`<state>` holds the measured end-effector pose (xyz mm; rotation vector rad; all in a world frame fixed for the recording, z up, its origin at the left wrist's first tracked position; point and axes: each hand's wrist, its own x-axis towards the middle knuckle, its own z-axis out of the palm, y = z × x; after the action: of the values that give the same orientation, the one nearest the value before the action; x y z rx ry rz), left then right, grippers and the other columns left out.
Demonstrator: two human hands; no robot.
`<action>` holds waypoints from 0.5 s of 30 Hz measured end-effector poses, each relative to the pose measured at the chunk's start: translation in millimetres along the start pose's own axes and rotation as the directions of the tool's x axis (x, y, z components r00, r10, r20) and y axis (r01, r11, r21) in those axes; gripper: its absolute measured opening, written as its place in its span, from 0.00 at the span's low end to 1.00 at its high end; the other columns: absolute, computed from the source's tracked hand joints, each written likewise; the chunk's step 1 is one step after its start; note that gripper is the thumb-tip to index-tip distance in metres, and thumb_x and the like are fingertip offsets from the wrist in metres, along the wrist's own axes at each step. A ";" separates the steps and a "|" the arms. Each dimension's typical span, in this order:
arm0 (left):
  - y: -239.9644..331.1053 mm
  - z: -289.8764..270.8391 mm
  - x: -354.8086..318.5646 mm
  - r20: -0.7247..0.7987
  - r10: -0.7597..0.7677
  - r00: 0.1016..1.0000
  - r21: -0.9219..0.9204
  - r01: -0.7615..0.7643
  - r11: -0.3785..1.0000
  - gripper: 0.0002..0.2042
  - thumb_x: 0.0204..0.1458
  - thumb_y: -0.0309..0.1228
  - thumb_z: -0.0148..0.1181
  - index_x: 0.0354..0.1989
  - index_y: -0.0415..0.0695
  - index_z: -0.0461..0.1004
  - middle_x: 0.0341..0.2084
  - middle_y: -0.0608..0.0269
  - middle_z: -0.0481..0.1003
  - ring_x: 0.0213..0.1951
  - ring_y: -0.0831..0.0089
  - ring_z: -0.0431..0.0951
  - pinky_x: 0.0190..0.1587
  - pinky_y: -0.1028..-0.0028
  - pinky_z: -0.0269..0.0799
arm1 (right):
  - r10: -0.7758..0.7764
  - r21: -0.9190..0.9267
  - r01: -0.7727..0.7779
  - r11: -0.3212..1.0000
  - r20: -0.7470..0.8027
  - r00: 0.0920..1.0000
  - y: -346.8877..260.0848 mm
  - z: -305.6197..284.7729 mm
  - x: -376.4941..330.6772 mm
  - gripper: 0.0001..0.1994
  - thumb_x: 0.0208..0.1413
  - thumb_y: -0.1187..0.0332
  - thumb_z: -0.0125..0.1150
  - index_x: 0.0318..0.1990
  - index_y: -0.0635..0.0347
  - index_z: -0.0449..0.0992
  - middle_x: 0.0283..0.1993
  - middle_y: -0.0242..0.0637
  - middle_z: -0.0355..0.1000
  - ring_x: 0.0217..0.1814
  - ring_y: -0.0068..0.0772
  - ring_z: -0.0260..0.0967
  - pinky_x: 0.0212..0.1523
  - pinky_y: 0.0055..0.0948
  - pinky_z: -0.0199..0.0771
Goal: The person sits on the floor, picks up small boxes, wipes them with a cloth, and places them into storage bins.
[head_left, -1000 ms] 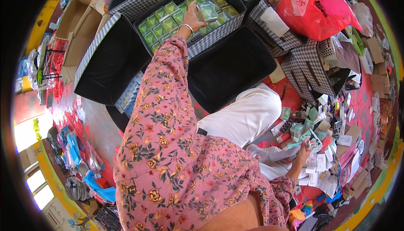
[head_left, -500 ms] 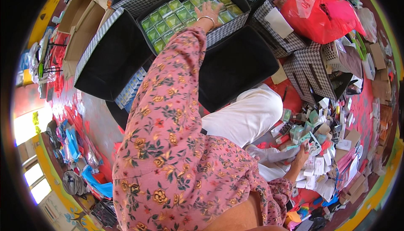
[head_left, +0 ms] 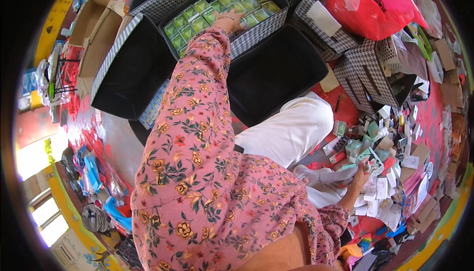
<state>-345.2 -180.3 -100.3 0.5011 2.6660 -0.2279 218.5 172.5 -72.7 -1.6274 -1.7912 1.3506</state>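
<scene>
Covering green boxes (head_left: 200,23), left grip (head_left: 229,21), contact beneath perhaps hidden

A storage or sorting place is suggested — green boxes (head_left: 199,23) are packed in a patterned bin (head_left: 264,30) at upper centre, and small cartons (head_left: 381,188) are heaped at right.

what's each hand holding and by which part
Right hand: seemingly a flat white-and-mint-green item, by its near edge. Left hand: over small square green boxes; whether it grips one cannot be told.
</scene>
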 end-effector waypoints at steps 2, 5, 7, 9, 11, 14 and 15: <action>2.8 -1.1 3.5 0.083 -0.026 0.996 0.005 0.026 1.000 0.31 0.45 0.52 0.54 0.59 0.66 0.54 0.62 0.69 0.49 0.61 0.56 0.54 0.58 0.39 0.37 | 0.023 0.043 -0.022 0.999 -0.007 1.000 0.2 2.3 -4.1 0.16 0.50 0.60 0.58 0.37 0.66 0.71 0.32 0.32 0.68 0.33 0.25 0.62 0.37 0.26 0.61; -9.2 40.0 27.5 -0.128 0.010 0.992 -0.172 -0.032 0.985 0.31 0.45 0.52 0.54 0.60 0.65 0.54 0.64 0.66 0.45 0.61 0.55 0.53 0.58 0.40 0.40 | 0.024 0.067 -0.024 0.997 0.012 1.000 3.9 0.0 1.1 0.15 0.50 0.61 0.58 0.38 0.65 0.71 0.32 0.31 0.68 0.33 0.25 0.62 0.37 0.26 0.62; -40.0 57.3 57.5 -0.450 -0.039 0.892 -0.402 -0.164 0.901 0.32 0.45 0.51 0.54 0.59 0.58 0.55 0.60 0.57 0.53 0.58 0.52 0.58 0.57 0.53 0.53 | 0.049 0.138 -0.050 0.989 0.009 0.999 -3.8 -1.3 0.1 0.15 0.50 0.62 0.59 0.39 0.65 0.71 0.32 0.31 0.68 0.33 0.26 0.63 0.37 0.27 0.63; -68.0 41.3 63.2 -0.771 -0.151 0.618 -0.509 -0.456 0.730 0.32 0.45 0.51 0.53 0.59 0.55 0.56 0.56 0.52 0.61 0.55 0.52 0.63 0.55 0.60 0.60 | 0.072 0.193 -0.066 0.979 -0.023 0.997 -5.0 -2.1 -4.5 0.15 0.50 0.63 0.59 0.40 0.65 0.70 0.33 0.32 0.67 0.33 0.26 0.63 0.37 0.28 0.64; -108.6 24.5 45.6 -0.589 -0.230 0.775 -0.658 -0.294 0.693 0.25 0.46 0.47 0.52 0.53 0.51 0.65 0.45 0.52 0.71 0.47 0.55 0.70 0.50 0.69 0.65 | 0.070 0.207 -0.058 0.977 -0.053 0.996 -6.1 -10.4 -5.9 0.15 0.49 0.63 0.59 0.41 0.64 0.70 0.34 0.32 0.67 0.34 0.27 0.63 0.37 0.29 0.64; -134.5 -17.5 3.5 -0.599 -0.190 0.778 -0.512 -0.190 0.837 0.14 0.48 0.37 0.50 0.42 0.46 0.74 0.37 0.57 0.75 0.42 0.62 0.74 0.46 0.67 0.67 | 0.100 0.227 -0.067 0.972 -0.139 0.985 3.8 -13.8 -7.9 0.17 0.49 0.63 0.60 0.43 0.64 0.69 0.37 0.35 0.67 0.37 0.30 0.64 0.39 0.31 0.65; -157.2 -0.3 -27.6 -0.571 -0.210 0.794 -0.512 -0.144 0.847 0.14 0.48 0.37 0.51 0.42 0.46 0.74 0.37 0.57 0.75 0.41 0.62 0.74 0.46 0.68 0.68 | 0.111 0.176 -0.088 0.980 -0.124 0.986 -3.0 -9.8 1.3 0.17 0.49 0.63 0.60 0.43 0.64 0.69 0.37 0.35 0.67 0.38 0.30 0.64 0.39 0.31 0.65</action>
<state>-381.4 -333.7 -75.3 0.3767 3.1605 0.8035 224.2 178.0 -66.0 -1.6913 -1.4935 1.3627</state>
